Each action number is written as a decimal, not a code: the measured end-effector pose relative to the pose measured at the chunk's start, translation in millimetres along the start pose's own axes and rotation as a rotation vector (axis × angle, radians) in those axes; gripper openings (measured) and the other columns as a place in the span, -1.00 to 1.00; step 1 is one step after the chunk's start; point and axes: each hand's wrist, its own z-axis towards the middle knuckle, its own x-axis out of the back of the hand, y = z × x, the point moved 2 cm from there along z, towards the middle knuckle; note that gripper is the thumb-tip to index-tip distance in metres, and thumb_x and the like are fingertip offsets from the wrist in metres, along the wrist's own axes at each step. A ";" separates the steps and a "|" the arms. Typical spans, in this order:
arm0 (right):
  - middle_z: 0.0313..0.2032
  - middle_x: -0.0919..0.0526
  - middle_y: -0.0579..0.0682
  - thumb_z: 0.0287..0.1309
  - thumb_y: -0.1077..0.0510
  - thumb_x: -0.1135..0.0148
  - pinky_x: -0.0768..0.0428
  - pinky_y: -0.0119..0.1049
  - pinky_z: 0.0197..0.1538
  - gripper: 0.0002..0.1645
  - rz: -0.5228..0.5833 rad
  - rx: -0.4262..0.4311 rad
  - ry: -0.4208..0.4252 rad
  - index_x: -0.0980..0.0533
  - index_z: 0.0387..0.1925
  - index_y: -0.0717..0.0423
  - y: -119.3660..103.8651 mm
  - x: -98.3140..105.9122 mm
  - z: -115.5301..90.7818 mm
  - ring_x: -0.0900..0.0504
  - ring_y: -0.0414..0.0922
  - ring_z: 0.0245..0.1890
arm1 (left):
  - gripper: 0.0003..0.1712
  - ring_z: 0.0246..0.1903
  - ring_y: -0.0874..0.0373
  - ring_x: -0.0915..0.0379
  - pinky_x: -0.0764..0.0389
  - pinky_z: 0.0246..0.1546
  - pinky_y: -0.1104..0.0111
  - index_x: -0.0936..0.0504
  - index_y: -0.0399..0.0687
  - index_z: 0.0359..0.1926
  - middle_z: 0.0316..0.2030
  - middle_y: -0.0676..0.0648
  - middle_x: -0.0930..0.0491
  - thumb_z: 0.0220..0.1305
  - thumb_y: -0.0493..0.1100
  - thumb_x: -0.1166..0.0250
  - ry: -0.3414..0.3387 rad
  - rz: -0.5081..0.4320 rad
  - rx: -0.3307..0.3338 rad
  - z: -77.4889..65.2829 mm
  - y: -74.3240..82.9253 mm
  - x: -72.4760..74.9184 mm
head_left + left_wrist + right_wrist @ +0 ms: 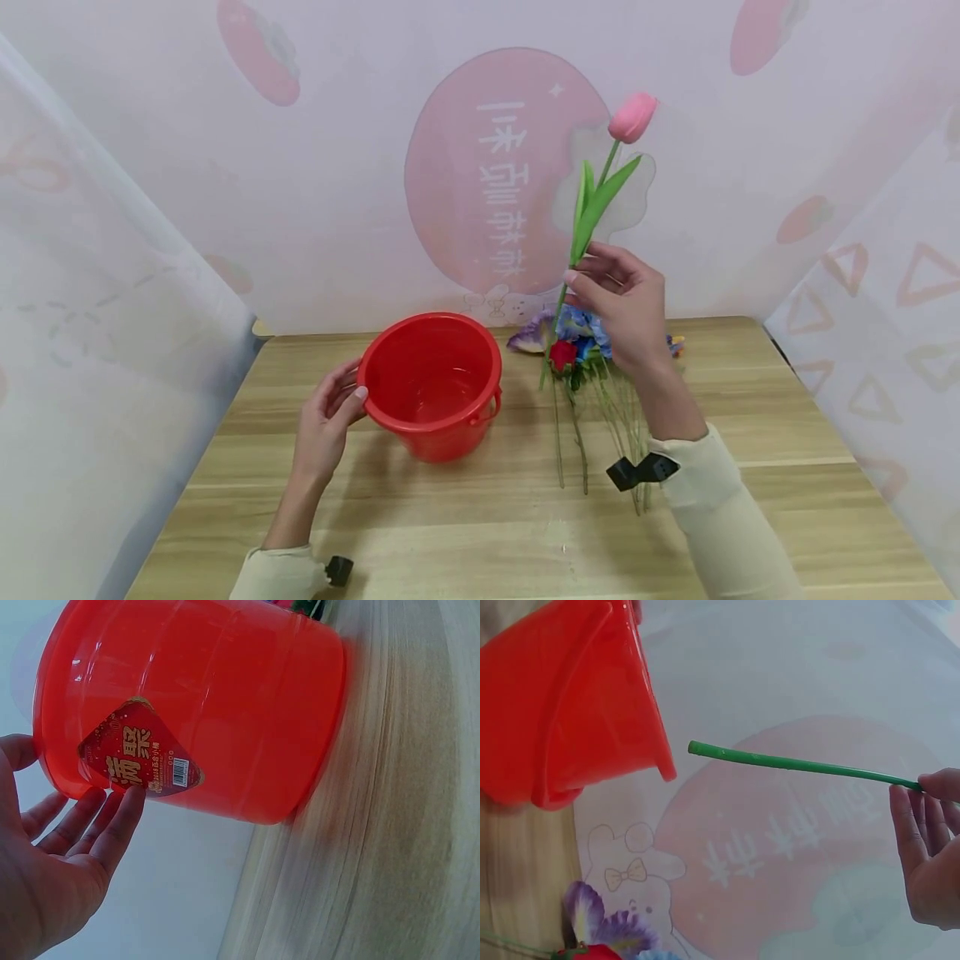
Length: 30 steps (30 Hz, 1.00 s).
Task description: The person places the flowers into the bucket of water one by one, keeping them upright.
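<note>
In the head view, the left hand holds the red bucket by its near-left rim, thumb on the lip and fingers bent round the outside. The bucket stands upright on the table, its inside bare, its handle hanging at the right. The right hand pinches the tulip by its stem just below the leaves, thumb against fingers; the tulip is in the air right of the bucket, pink bloom uppermost and tilted right. Behind its lower stem, a red rose, blue flowers and a purple flower lie on the table, their long stems toward the person. In the left wrist view, the fingers are spread, tips against the bucket's wall beside a dark red label. In the right wrist view, thumb and fingertips are closed on the green stem, whose free end points at the bucket's rim, near but apart; bloom and leaves are outside this view.
</note>
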 end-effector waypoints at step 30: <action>-0.05 -0.76 0.26 0.34 0.37 -0.41 -0.86 -0.12 -0.04 -0.57 -0.088 -0.057 -0.172 -0.64 0.22 0.27 48.1 -84.0 11.7 -0.82 -0.21 -0.23 | -0.43 0.12 0.26 -0.71 -0.80 -0.03 0.46 -0.44 -0.21 0.52 0.22 -0.09 -0.65 0.60 -0.19 -0.26 -0.002 -0.058 -0.011 0.4 -1.9 0.3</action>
